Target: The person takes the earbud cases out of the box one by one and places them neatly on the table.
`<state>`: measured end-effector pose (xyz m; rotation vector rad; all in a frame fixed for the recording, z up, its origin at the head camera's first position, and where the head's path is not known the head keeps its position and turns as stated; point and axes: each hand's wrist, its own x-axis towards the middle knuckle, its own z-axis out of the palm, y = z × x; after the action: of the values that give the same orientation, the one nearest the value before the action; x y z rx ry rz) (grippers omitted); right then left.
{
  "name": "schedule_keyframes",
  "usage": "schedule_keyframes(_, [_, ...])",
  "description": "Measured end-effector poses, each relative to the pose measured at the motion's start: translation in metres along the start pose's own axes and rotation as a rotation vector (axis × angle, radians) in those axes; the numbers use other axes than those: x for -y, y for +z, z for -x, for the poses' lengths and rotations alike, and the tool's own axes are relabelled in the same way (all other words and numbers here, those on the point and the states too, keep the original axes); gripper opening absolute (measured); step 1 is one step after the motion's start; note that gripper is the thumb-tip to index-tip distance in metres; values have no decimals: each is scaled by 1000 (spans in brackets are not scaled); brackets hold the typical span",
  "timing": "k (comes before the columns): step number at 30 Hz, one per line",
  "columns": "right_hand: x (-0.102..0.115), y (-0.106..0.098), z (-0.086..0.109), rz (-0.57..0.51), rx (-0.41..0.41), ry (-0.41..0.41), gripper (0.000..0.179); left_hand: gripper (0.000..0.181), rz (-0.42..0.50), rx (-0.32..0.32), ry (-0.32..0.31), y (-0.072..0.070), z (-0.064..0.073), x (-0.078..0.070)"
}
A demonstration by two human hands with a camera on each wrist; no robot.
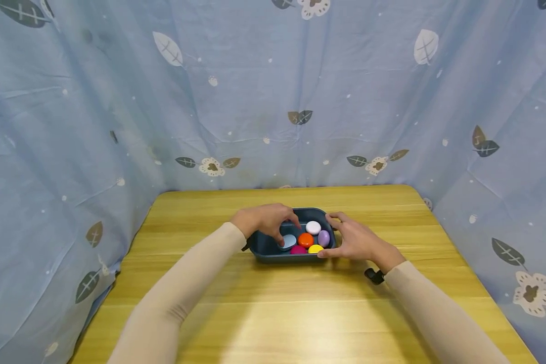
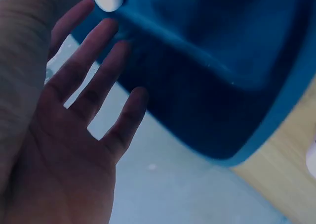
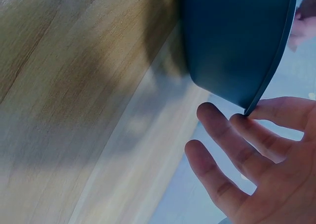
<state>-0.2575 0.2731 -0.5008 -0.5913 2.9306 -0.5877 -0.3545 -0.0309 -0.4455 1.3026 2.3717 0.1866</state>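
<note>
A dark blue rectangular tray (image 1: 277,259) with rounded corners sits on the table, holding several smooth, pebble-like pieces. Among them are a light blue piece (image 1: 288,241), a white piece (image 1: 313,228), an orange-red piece (image 1: 306,239), a purple piece (image 1: 324,238), a yellow piece (image 1: 316,249) and a magenta piece (image 1: 298,249). Over the tray's left half reaches my left hand (image 1: 269,220), thumb right at the light blue piece, fingers spread apart from it. My right hand (image 1: 359,238) grips the tray's right end, thumb at the near rim and fingers at the far corner.
The wooden table (image 1: 282,308) extends around the tray on every side. A light blue patterned curtain (image 1: 255,101) hangs behind the table and along both sides. A small black device (image 1: 374,276) is at my right wrist.
</note>
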Motion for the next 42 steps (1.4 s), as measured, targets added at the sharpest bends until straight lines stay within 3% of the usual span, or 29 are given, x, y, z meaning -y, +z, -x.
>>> schedule_keyframes(8, [1,3,-1,5,9,3,130,63,-33,84,-36,12,-5,3])
schedule_keyframes(22, [0,5,0,4,-2,-3,129,57,-23,81,-42,17,-6,5])
schedule_keyframes(34, [-2,5,2,-7,-8,7,131,56,36,-30,-8,7,6,1])
schedule_keyframes(42, [-2,3,1,-17,-3,10,132,54,57,-185,-23,1,27,10])
